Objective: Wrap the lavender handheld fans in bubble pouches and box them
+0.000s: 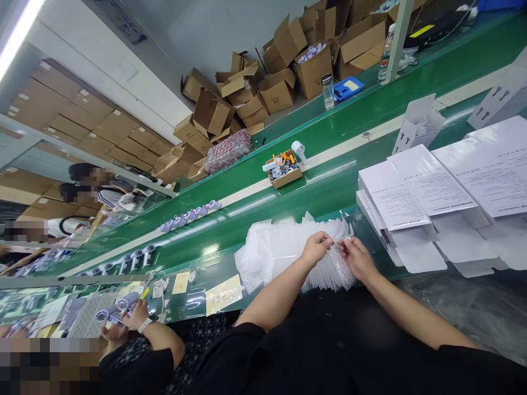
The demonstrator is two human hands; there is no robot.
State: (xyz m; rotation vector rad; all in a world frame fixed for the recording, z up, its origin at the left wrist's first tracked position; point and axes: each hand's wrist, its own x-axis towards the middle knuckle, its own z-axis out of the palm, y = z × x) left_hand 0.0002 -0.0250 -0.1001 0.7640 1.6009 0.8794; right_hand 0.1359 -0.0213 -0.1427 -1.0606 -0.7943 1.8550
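Note:
A heap of clear bubble-wrap bags (280,249) lies on the near edge of the green conveyor bench (329,186). My left hand (316,247) pinches the top of one bag at the heap's right side. Close beside it, my right hand (357,258) grips the same bag's edge, fingers curled. Both forearms reach in from the bottom of the view over my dark clothing.
Stacks of flat white printed cartons (436,197) sit to the right. A small cardboard box of tools (283,170) and rows of small purple devices (189,215) lie on the belt. A co-worker's hands (132,321) hold a device at left. Empty brown boxes (288,60) pile behind.

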